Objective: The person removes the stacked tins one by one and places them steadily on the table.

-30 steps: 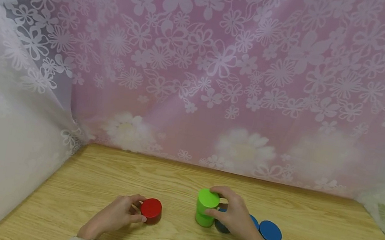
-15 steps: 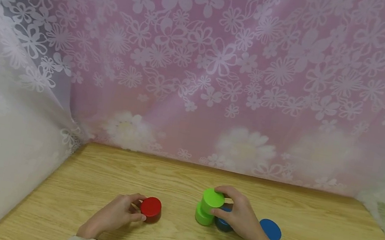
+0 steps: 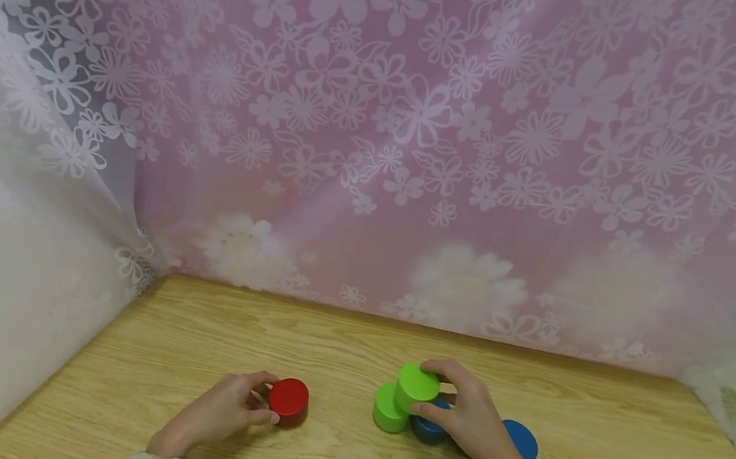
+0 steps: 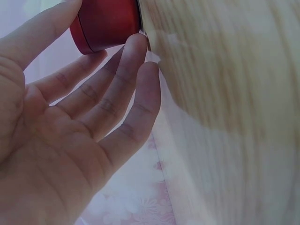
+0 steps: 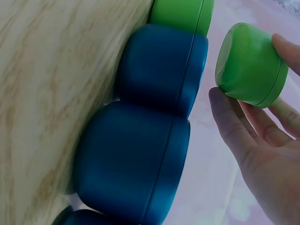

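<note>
My left hand [image 3: 222,409] pinches a small red round tin [image 3: 289,400] that stands on the table, thumb and fingers at its side. In the left wrist view, the red tin [image 4: 110,23] shows a seam near its lid. My right hand [image 3: 472,414] holds a green round tin [image 3: 417,386] up off the table between thumb and fingertips. A second green tin [image 3: 389,411] stands below and left of it. Beside that tin stands a dark blue tin [image 3: 428,431], partly covered by the right hand. The right wrist view shows the held green tin [image 5: 253,65] apart from the row.
Blue tins [image 5: 131,159] continue the row from the standing green one; in the head view the right hand and forearm hide part of it. A blue tin [image 3: 520,441] shows beyond the forearm. Flowered curtains [image 3: 381,143] hang behind and at both sides of the wooden table [image 3: 280,328].
My right hand has moved rightward with the green tin, from right over the standing green tin to above the gap beside the blue one. My left hand and the red tin stay put.
</note>
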{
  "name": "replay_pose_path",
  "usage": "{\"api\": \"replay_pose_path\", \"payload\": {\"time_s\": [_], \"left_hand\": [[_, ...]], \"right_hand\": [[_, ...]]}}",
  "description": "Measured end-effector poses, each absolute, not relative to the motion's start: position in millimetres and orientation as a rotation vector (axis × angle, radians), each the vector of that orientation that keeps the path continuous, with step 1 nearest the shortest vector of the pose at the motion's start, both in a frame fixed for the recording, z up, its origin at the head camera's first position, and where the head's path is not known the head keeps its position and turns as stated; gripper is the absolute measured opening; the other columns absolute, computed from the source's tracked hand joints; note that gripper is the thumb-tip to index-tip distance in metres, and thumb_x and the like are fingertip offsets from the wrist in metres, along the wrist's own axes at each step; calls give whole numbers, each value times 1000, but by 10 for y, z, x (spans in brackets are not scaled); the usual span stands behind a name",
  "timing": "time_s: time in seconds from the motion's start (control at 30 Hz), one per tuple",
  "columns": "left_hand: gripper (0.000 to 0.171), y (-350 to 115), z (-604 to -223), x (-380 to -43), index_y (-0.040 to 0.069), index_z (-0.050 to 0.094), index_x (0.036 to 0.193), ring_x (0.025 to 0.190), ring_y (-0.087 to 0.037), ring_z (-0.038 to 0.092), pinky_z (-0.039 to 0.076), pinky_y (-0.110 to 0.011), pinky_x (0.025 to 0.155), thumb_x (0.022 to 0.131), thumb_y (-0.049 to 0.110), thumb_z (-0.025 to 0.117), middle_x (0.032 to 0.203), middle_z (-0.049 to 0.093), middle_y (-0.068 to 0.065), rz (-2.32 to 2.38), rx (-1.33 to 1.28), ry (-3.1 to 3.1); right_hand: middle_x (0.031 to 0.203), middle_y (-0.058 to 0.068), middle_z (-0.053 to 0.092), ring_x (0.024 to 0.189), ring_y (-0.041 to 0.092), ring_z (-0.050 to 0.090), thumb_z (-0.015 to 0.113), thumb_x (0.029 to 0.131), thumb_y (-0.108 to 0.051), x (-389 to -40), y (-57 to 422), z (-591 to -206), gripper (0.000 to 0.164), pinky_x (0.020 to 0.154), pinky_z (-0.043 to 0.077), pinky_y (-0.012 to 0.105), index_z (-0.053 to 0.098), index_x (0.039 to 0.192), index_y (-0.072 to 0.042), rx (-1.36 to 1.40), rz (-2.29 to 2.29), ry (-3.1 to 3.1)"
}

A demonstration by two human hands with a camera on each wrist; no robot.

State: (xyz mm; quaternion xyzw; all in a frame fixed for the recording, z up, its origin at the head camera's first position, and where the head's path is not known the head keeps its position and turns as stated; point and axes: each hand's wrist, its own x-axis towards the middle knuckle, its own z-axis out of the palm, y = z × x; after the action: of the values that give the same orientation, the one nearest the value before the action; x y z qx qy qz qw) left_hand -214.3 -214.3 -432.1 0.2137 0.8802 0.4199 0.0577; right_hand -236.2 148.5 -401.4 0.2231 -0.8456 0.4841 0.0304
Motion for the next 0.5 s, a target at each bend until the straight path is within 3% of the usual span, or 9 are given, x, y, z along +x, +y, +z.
{"api": "replay_pose_path", "payload": {"time_s": [0.5], "left_hand": [[43, -2137, -4302, -2126, -9, 61, 124, 93, -32, 70, 58, -43, 79, 89, 9, 79, 108, 70, -13, 1288, 628, 2653]], "right_hand": [[127, 21, 60, 114, 39, 60, 84, 85, -9, -2351, 1626, -4019, 53, 83, 59, 36, 59, 130, 4, 711, 1451, -2590]]}}
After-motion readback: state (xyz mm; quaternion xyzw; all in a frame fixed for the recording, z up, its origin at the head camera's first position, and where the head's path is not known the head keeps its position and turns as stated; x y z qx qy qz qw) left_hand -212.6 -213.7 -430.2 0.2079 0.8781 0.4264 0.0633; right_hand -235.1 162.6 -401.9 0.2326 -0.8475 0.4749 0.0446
